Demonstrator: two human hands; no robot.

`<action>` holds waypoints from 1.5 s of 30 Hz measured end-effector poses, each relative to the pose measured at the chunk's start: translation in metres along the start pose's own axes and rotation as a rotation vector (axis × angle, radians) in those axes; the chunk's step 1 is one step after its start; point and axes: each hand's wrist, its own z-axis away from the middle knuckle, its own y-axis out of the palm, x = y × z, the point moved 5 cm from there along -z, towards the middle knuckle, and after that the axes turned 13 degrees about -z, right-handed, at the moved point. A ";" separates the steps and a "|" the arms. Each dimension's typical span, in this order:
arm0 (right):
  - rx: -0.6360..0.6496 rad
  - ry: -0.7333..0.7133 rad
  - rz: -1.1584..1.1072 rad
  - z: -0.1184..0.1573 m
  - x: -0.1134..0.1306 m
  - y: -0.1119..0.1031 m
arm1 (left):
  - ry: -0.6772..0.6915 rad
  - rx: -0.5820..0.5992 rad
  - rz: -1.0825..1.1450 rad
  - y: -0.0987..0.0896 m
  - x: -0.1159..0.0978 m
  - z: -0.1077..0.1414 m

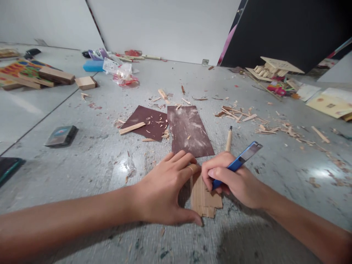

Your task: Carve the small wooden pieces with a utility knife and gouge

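Note:
On the grey work surface, a small ragged-edged piece of brown cardboard (205, 201) lies between my hands. My left hand (166, 187) rests over its left side, fingers stretched forward and thumb spread towards its near edge; a ring is on one finger. Held like a pen in my right hand (233, 179) is a blue utility knife (233, 165), slanting down towards the cardboard. Its upper metal end shows, while my fingers hide its lower tip. A wooden stick with a dark tip (229, 138) lies just beyond my right hand.
Two brown sandpaper sheets (189, 132) (134, 117), dusted with shavings, lie ahead. Wood slivers (236, 113) are scattered to the right. A small dark box (61, 136) sits left, with wood blocks (85, 83) farther back. A wooden model (277, 68) stands at the back right.

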 end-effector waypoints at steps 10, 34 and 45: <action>0.117 -0.128 0.165 -0.006 0.009 -0.003 | 0.042 0.020 0.039 -0.004 0.000 -0.003; -0.067 0.084 0.026 -0.002 -0.004 -0.001 | -0.007 0.019 -0.125 -0.003 -0.002 0.000; -0.023 0.063 0.068 -0.004 0.004 0.002 | -0.001 -0.012 -0.093 -0.004 0.001 0.000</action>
